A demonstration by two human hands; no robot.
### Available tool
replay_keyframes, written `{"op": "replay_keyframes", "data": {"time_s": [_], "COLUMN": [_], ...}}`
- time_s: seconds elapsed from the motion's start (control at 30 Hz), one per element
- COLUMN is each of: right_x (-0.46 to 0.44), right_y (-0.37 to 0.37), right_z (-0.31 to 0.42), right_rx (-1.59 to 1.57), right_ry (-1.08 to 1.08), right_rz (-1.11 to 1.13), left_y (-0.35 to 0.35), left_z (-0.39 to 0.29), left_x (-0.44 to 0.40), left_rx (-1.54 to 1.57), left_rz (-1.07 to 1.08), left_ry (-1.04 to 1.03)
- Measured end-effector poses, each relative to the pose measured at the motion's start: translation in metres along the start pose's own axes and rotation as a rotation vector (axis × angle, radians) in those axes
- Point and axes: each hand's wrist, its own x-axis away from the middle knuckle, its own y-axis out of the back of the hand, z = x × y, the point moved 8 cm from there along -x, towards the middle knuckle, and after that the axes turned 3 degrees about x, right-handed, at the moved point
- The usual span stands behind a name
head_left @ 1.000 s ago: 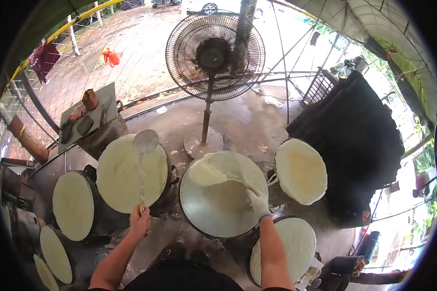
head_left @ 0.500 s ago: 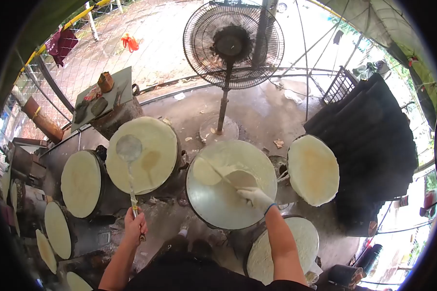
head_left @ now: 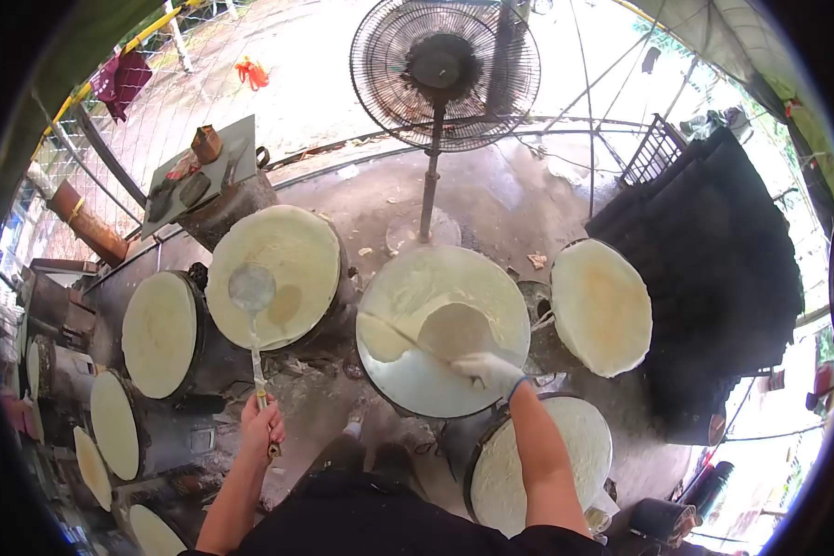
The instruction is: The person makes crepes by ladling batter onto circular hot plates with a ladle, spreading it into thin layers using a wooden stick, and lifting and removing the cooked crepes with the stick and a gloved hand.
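My left hand (head_left: 262,426) is wrapped round the handle of a long ladle (head_left: 252,287), whose round head hangs over a pale, batter-covered round griddle (head_left: 296,236). My right hand (head_left: 489,373), in a white glove, is closed on a thin spreading stick (head_left: 403,335) over the middle griddle (head_left: 426,398). Pale batter (head_left: 417,278) coats the far part and left side of that griddle, and its near part is bare metal. A round greyish patch shows beside the stick; I cannot tell whether it is a shadow or a tool.
A standing fan (head_left: 440,69) rises beyond the middle griddle. More coated griddles stand at right (head_left: 602,310), lower right (head_left: 565,454) and left (head_left: 160,338). A large black corrugated stack (head_left: 713,278) fills the right side. A small board with tins (head_left: 204,171) is at upper left.
Batter now covers more of the middle griddle, spreading across its far part. My right hand has swept left from the griddle's right edge with the stick. The ladle has moved down over the left griddle.
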Motion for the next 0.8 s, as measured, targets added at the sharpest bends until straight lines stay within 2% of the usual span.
{"op": "replay_keyframes", "data": {"time_s": [0.07,0.17,0.2,0.3,0.33,0.43,0.47,0.57,0.6,0.7,0.73,0.8], "right_x": [0.007,0.039,0.034,0.027,0.016,0.034,0.039,0.06,0.058,0.048,0.051,0.074], "right_y": [-0.01,0.026,0.041,0.016,-0.001,-0.026,-0.019,0.0,-0.003,-0.053,-0.068,-0.098], "right_z": [-0.017,0.003,0.004,0.024,0.013,-0.007,-0.008,-0.017,-0.027,-0.059,-0.068,-0.087], "right_rx": [0.089,0.066,-0.18,0.118,0.186,0.125,0.133,-0.254,-0.155,0.126,0.062,-0.184], "right_ry": [-0.125,0.101,0.207,0.278,0.22,0.031,0.107,0.274,0.218,0.14,0.129,0.147], "right_rz": [0.145,-0.192,-0.312,-0.42,-0.245,0.015,-0.067,-0.453,-0.451,-0.226,-0.184,-0.249], "left_y": [0.001,0.011,0.014,0.015,0.016,0.016,0.018,0.026,0.028,0.042,0.05,0.065], "left_z": [0.005,0.01,0.014,0.022,0.022,0.023,0.021,0.016,0.013,0.005,0.003,-0.005], "left_x": [0.004,0.014,0.016,0.023,0.026,0.033,0.034,0.033,0.033,0.028,0.026,0.027], "left_rx": [0.001,-0.02,-0.015,0.007,0.01,0.023,0.02,0.007,0.004,0.028,0.044,0.062], "left_rz": [0.011,0.009,0.011,0.009,0.008,0.028,0.053,0.118,0.13,0.183,0.203,0.271], "left_ry": [-0.004,0.002,0.007,0.023,0.028,0.042,0.045,0.062,0.071,0.117,0.137,0.179]}}
